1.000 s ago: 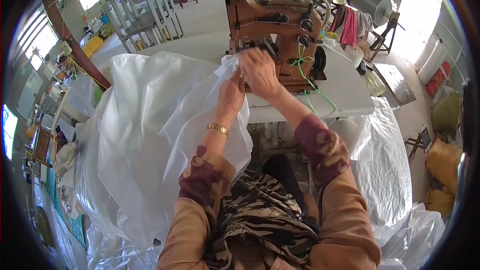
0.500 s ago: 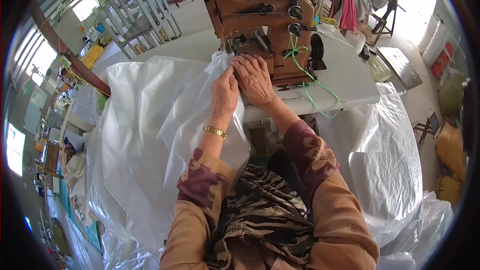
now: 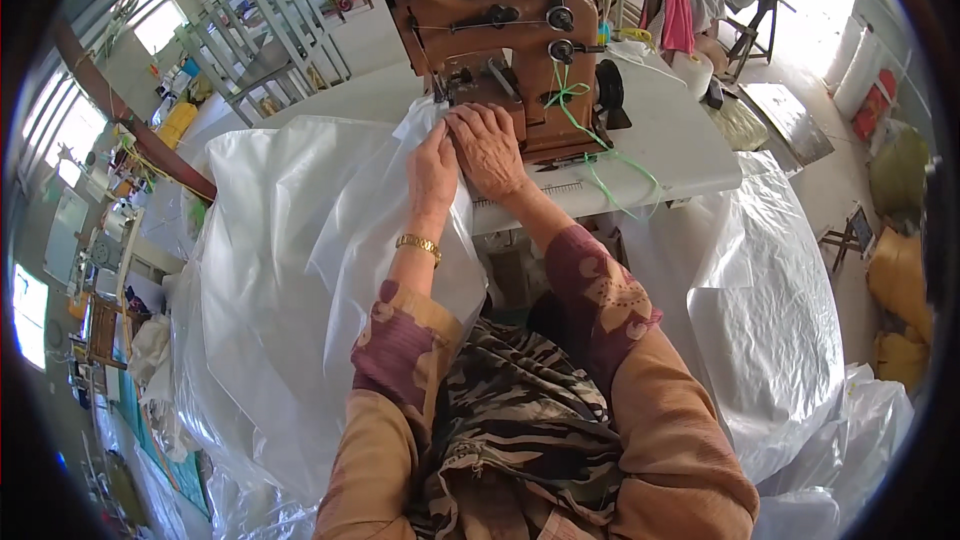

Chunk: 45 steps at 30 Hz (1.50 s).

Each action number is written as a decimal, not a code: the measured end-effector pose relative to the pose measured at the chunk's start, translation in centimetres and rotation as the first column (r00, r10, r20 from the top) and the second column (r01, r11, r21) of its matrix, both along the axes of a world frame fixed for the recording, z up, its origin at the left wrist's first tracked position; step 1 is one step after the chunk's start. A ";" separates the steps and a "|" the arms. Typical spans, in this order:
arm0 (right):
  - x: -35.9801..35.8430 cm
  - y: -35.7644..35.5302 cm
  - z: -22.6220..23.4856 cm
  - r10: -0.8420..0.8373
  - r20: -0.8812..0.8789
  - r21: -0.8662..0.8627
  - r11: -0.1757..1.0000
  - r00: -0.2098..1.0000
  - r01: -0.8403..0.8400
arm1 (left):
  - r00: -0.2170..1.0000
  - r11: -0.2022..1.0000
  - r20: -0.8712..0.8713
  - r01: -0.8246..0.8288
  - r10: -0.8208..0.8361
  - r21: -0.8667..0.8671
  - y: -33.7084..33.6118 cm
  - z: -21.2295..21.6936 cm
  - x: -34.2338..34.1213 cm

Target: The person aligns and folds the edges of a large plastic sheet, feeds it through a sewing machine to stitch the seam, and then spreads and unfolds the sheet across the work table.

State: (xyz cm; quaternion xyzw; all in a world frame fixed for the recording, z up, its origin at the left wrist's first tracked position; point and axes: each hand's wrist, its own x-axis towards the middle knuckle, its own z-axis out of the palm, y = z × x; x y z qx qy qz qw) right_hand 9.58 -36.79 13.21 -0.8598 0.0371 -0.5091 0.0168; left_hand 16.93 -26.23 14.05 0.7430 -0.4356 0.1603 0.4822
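I am seeing 2 hands working, left hand [image 3: 432,168] and right hand [image 3: 487,145] both pressing flat, ungripped, on plastic sheet [image 3: 300,240], beside brown sewing machine [image 3: 500,30], on white table [image 3: 670,140].

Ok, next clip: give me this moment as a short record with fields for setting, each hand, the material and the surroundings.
setting: person seated at a brown industrial sewing machine on a white table
left hand: flat on the clear plastic sheet at the machine's needle area; gold bracelet on the wrist
right hand: pressing the same sheet beside the left hand, touching it
material: sheet spills off the table to the person's left and lap
surroundings: green thread hanging from the machine; more plastic sheeting piled on the right
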 end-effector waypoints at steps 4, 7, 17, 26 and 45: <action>-1.9 0.6 0.6 0.031 -0.078 0.026 0.999 0.996 -0.029 | 0.994 1.000 0.105 0.008 -0.006 -0.026 1.8 -0.5 -1.7; -4.7 2.4 -0.3 0.106 -0.105 0.210 0.974 0.989 -0.082 | 1.000 1.000 0.023 -0.018 0.018 0.002 5.3 -2.0 -5.5; -14.0 14.2 -12.0 0.440 -0.126 0.969 0.248 0.889 0.014 | 0.978 0.870 0.105 -0.206 0.178 0.448 22.6 -10.2 -16.0; -12.2 14.9 -18.6 0.298 -0.234 0.767 0.641 0.926 -0.012 | 0.872 0.778 0.205 -0.489 0.444 0.395 29.5 -13.5 -14.0; -21.1 11.6 -7.2 0.077 -0.034 0.510 0.859 0.996 -0.049 | 0.965 0.894 -0.003 -0.242 0.263 0.377 32.2 -8.0 -13.2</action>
